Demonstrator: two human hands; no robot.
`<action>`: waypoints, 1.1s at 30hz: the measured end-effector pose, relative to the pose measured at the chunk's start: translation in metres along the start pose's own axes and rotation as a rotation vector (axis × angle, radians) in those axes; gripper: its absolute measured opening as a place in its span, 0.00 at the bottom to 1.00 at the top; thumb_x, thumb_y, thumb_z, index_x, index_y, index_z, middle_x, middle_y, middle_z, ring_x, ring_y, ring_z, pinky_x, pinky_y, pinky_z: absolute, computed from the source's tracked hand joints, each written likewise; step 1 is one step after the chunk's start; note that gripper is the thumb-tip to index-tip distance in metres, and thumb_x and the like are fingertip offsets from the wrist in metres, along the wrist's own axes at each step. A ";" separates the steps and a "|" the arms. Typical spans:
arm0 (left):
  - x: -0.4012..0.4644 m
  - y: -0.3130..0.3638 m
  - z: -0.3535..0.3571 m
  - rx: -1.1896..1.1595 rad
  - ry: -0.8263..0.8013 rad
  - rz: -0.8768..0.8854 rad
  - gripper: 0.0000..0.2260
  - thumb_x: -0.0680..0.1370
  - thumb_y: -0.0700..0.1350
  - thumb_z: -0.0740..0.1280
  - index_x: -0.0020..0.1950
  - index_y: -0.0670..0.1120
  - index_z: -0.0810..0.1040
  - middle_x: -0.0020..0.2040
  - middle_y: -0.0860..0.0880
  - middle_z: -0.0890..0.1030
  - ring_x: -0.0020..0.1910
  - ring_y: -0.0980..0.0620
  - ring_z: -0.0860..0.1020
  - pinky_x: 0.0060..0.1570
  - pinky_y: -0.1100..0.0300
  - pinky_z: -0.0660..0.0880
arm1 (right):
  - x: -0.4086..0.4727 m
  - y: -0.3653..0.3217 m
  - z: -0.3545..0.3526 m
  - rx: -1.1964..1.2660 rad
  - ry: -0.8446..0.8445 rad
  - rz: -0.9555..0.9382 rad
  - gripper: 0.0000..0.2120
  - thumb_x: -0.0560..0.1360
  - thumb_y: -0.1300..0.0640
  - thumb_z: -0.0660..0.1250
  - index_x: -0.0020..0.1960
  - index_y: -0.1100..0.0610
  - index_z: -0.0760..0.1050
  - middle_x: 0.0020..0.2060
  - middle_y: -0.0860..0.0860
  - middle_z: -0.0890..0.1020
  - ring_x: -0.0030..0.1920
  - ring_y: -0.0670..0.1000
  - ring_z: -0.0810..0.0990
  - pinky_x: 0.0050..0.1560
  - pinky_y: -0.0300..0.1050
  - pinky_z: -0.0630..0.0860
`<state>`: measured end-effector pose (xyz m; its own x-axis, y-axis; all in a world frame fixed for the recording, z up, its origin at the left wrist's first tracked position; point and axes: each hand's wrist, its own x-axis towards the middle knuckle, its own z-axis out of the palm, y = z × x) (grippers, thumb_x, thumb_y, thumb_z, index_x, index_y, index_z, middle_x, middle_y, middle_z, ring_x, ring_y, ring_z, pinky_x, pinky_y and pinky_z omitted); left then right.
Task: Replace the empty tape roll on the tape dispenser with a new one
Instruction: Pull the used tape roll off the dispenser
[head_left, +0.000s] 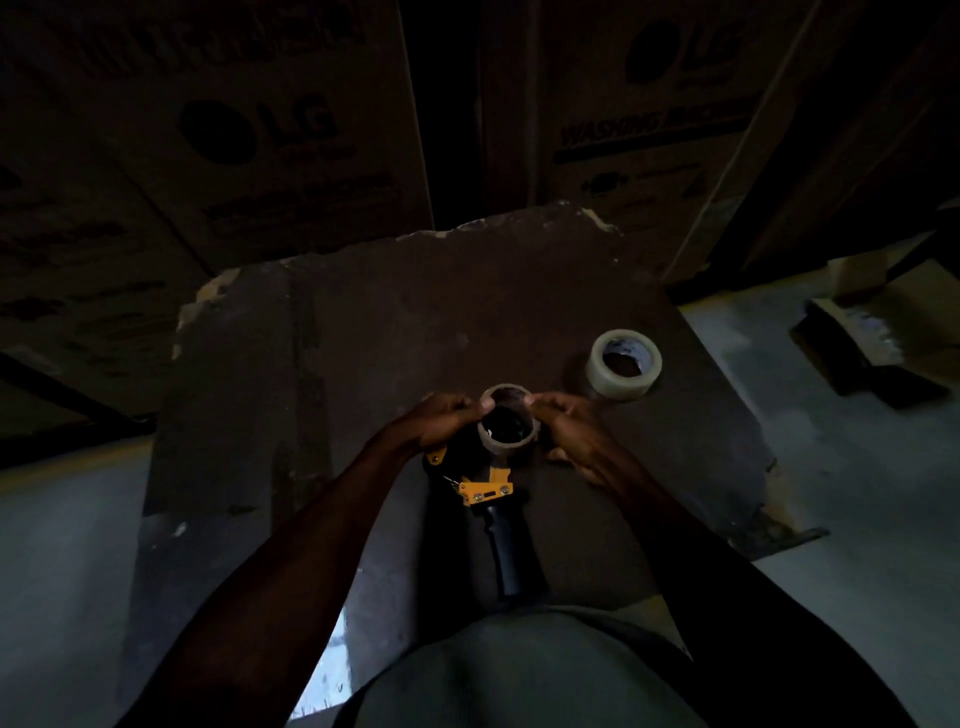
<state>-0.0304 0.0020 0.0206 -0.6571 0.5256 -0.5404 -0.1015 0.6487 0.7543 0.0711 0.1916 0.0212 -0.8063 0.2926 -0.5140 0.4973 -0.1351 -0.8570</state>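
A yellow and black tape dispenser (491, 488) lies flat on a dark cardboard sheet (363, 338), its black handle pointing toward me. On its hub sits the empty brown cardboard core (508, 422), standing on end. My left hand (441, 418) pinches the core's left rim and my right hand (566, 431) pinches its right rim. A new roll of clear tape (623, 365) rests flat on the sheet, up and to the right of my right hand, untouched.
Large printed cardboard boxes (260, 135) stand close behind the sheet. A flattened carton (883, 332) lies on the pale floor (857, 519) at the right. The scene is dim. My lap fills the bottom edge.
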 end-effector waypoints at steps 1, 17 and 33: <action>0.001 -0.002 0.001 0.039 0.055 0.026 0.26 0.68 0.74 0.63 0.46 0.54 0.84 0.50 0.47 0.85 0.56 0.47 0.81 0.58 0.47 0.78 | 0.000 -0.001 0.001 -0.020 0.023 -0.042 0.11 0.78 0.53 0.67 0.56 0.59 0.79 0.37 0.50 0.81 0.35 0.47 0.77 0.32 0.39 0.72; -0.038 0.037 0.031 -0.259 0.292 0.181 0.19 0.74 0.59 0.68 0.42 0.43 0.83 0.36 0.49 0.84 0.35 0.56 0.81 0.40 0.55 0.77 | -0.026 0.002 -0.018 -0.362 -0.037 -0.486 0.36 0.64 0.41 0.79 0.69 0.47 0.72 0.65 0.50 0.77 0.63 0.45 0.79 0.62 0.50 0.78; -0.062 0.051 0.101 -0.302 0.265 0.215 0.10 0.78 0.51 0.67 0.51 0.46 0.83 0.45 0.48 0.84 0.43 0.53 0.82 0.47 0.55 0.78 | -0.075 0.034 -0.062 -0.591 0.188 -0.556 0.49 0.59 0.39 0.80 0.74 0.52 0.65 0.69 0.45 0.70 0.68 0.41 0.69 0.69 0.37 0.67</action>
<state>0.0807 0.0582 0.0547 -0.8518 0.4459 -0.2750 -0.1290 0.3302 0.9350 0.1688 0.2236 0.0331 -0.9433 0.3299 0.0378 0.1707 0.5797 -0.7968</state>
